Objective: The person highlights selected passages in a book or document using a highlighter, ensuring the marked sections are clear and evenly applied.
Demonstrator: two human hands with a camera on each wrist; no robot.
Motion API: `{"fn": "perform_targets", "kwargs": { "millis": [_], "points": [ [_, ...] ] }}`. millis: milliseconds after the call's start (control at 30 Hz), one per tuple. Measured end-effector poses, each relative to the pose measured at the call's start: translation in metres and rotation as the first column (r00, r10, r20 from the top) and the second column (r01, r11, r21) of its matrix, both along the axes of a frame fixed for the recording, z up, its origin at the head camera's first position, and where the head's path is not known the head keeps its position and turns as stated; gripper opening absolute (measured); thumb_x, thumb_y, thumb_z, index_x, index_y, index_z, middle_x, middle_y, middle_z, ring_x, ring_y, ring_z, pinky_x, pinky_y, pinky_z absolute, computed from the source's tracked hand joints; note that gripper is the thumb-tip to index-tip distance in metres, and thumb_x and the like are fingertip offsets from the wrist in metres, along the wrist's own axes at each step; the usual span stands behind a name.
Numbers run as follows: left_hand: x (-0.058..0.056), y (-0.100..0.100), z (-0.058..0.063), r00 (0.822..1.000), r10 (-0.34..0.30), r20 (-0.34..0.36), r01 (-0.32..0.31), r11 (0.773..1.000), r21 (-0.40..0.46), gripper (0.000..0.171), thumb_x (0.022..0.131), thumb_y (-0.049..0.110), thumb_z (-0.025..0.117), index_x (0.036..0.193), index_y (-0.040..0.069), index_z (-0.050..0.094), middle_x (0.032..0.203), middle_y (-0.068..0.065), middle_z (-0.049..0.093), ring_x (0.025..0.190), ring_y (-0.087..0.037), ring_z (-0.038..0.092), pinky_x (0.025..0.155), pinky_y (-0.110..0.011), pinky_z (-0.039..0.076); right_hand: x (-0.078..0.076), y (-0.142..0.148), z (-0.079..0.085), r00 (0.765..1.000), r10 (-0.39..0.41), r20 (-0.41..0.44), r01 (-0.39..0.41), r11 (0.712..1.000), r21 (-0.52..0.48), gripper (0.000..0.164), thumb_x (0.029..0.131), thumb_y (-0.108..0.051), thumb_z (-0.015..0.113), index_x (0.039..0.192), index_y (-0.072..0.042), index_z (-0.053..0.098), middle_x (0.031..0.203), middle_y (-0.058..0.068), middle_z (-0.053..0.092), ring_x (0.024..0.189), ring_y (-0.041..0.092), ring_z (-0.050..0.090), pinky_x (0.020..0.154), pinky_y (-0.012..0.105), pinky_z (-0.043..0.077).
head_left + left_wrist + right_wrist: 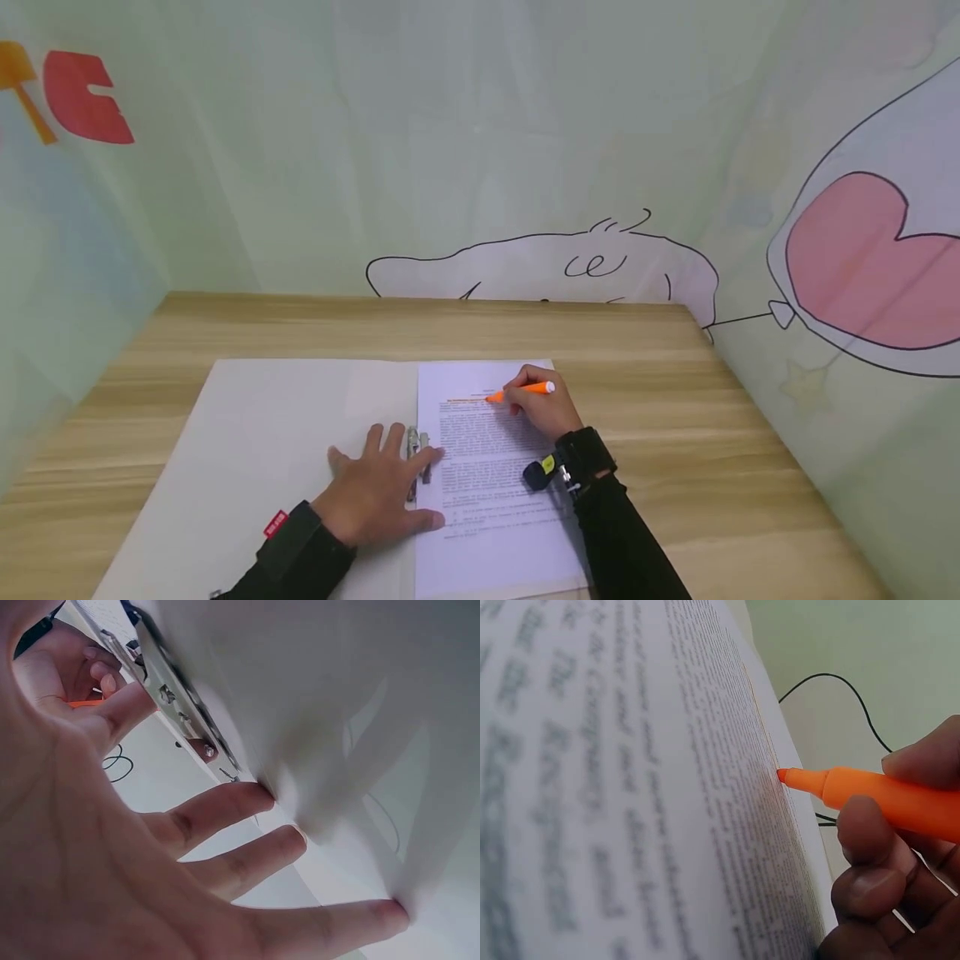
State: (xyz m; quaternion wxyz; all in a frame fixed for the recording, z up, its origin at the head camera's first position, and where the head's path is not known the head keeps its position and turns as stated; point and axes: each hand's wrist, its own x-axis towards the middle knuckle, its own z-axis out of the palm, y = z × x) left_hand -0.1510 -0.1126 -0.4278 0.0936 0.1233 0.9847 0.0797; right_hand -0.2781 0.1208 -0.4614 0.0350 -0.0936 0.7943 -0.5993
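An orange highlighter (537, 388) is pinched in my right hand (551, 410), its tip touching a printed sheet (495, 558) near the top lines of text. An orange stroke runs along a line there, left of the tip. In the right wrist view the highlighter (885, 796) lies between thumb and fingers, its tip at the page. My left hand (382, 492) rests with fingers spread over the middle of an open white folder (247, 467), thumb and a fingertip at the sheet's left edge. Beside its fingers is the folder's metal clip (412, 458), partly covered by the hand; the left wrist view also shows this clip (180, 705).
The folder lies open on a wood-grain table (360, 325), which extends behind it and to both sides. Pale fabric walls with printed drawings, including a pink heart (862, 258), stand around the table. Black wrist straps (585, 454) sit on both wrists.
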Motion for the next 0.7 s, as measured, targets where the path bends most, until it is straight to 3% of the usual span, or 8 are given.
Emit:
{"fn": "perform_targets", "kwargs": {
  "millis": [200, 567, 700],
  "points": [
    [-0.0001, -0.0011, 0.0021, 1.0, 0.002, 0.015, -0.002, 1.0, -0.002, 0.08, 0.066, 0.07, 0.077, 0.136, 0.033, 0.06, 0.124, -0.015, 0.052, 0.115, -0.039, 0.046, 0.08, -0.089, 0.034, 0.0004, 0.001, 0.0026, 0.999, -0.021, 0.025, 0.021, 0.999, 0.028, 0.011, 0.086, -0.005, 0.069, 0.075, -0.003, 0.068, 0.062, 0.007, 0.062, 0.057, 0.019, 0.054, 0.052, 0.023, 0.038],
    [-0.0011, -0.0006, 0.0003, 1.0, 0.0, 0.006, 0.0, 1.0, -0.007, 0.081, 0.066, 0.071, 0.077, 0.136, 0.035, 0.059, 0.122, -0.013, 0.051, 0.115, -0.038, 0.045, 0.082, -0.09, 0.032, -0.002, 0.0042, 0.0014, 1.0, -0.023, 0.008, 0.023, 1.0, 0.019, 0.011, 0.084, -0.002, 0.067, 0.073, -0.003, 0.068, 0.059, 0.008, 0.061, 0.055, 0.016, 0.051, 0.047, 0.021, 0.031],
    [-0.0006, 0.0007, 0.0023, 1.0, 0.004, 0.01, -0.003, 1.0, -0.002, 0.08, 0.067, 0.068, 0.078, 0.136, 0.033, 0.059, 0.122, -0.014, 0.051, 0.116, -0.039, 0.045, 0.081, -0.09, 0.033, -0.0016, 0.0039, 0.0022, 0.999, -0.03, 0.014, 0.029, 0.999, 0.019, 0.011, 0.085, -0.001, 0.067, 0.074, -0.001, 0.067, 0.062, 0.015, 0.062, 0.057, 0.018, 0.052, 0.049, 0.021, 0.032]
  ]
}}
